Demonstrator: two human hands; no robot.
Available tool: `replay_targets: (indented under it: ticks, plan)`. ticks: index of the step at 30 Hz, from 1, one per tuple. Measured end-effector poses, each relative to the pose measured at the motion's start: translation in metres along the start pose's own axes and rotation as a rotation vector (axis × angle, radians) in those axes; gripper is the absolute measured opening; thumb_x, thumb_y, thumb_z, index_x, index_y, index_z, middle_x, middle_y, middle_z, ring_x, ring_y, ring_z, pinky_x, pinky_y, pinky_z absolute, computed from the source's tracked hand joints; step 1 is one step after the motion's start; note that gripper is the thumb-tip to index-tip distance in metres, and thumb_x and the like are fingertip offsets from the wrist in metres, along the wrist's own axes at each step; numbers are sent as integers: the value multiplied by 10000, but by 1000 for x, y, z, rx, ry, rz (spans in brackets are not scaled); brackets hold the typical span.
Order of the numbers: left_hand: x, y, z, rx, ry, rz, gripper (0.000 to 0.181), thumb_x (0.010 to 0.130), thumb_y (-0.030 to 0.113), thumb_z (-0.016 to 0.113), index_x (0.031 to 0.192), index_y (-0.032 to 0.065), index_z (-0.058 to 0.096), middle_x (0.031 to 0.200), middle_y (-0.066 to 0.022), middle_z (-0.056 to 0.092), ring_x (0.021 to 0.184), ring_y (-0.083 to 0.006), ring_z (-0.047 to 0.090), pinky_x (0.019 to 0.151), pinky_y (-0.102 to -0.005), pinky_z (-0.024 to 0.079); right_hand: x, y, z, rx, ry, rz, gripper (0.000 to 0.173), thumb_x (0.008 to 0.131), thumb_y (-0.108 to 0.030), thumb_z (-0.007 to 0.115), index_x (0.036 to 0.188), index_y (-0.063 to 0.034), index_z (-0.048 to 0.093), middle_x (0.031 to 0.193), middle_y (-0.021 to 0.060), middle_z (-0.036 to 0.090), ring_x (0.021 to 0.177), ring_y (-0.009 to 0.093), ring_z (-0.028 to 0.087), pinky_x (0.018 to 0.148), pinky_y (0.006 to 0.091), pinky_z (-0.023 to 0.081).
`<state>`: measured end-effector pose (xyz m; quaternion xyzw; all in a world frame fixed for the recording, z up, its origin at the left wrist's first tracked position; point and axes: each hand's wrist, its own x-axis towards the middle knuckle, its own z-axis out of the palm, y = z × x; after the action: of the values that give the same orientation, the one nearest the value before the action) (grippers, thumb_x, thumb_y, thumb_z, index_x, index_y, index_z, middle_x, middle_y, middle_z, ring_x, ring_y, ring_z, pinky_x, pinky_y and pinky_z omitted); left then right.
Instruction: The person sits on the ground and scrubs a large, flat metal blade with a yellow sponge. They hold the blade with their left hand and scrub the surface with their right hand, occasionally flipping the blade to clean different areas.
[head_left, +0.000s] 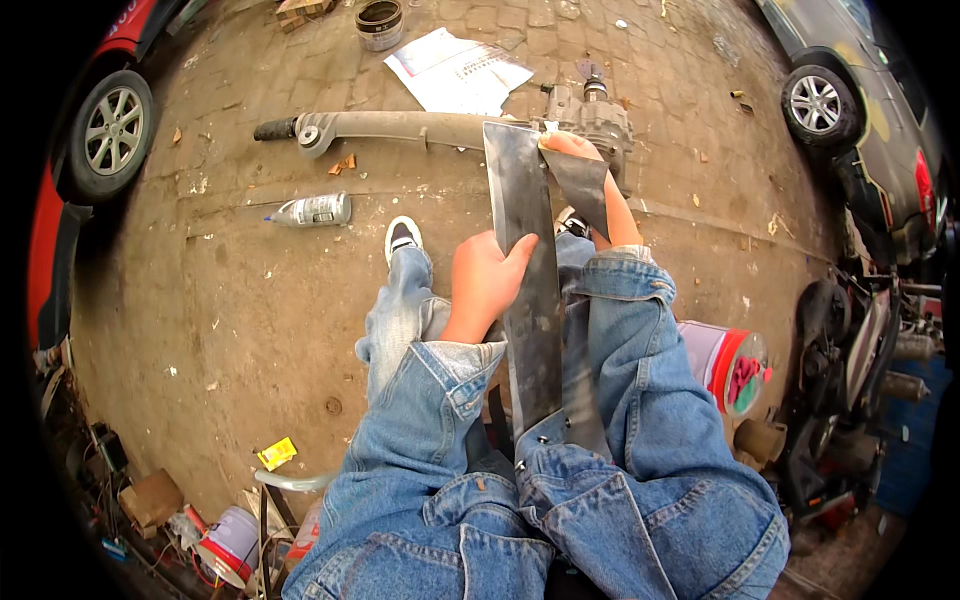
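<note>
A long, flat, dark trim strip (529, 270) runs from my lap outward, its far end raised over the floor. My left hand (486, 285) grips it partway along, thumb on its upper face and fingers hidden underneath. Beside the far end, my right hand (574, 146) pinches the edge of a thin dark film (581, 180), which hangs down over the wrist. Whether that film is still joined to the strip I cannot tell. A greyish see-through band lies along the strip's right side near my lap. Beyond my hands rests a metal axle housing with gearbox (390, 129).
A red car (112, 135) stands left, a grey car (817, 105) right. On the paving lie a nozzle bottle (311, 210), printed sheets (450, 71), an open tub (379, 26) and a yellow packet (277, 453). A bucket (705, 352) and piled car parts (832, 375) flank my right side.
</note>
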<state>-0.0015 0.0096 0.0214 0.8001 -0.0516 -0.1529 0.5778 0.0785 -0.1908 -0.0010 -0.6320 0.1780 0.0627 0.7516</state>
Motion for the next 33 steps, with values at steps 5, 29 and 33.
replay_targets:
  ticks: [5,29,33]
  plan:
    - [0,3,-4,-75,-24,-56,375,816,328,682,767,-41,642,685,-230,615,661,-407,607,579,-428,451,-2,10,-8,-145,-53,44,187,880,-215,591,717,-126,571,671,-91,497,583,18,429,510,211,352]
    - [4,-8,2,-170,-28,-26,367,810,313,690,765,-49,647,649,-194,626,594,-310,625,568,-389,458,-9,3,0,-99,25,-9,152,868,-199,616,760,-92,607,702,-67,563,624,27,500,539,211,386]
    - [5,-12,4,-155,-55,-30,352,814,305,689,782,-44,656,662,-190,636,595,-296,626,570,-380,460,-7,1,-2,43,1,-40,142,871,-178,610,769,-81,617,703,-59,572,605,33,498,535,208,381]
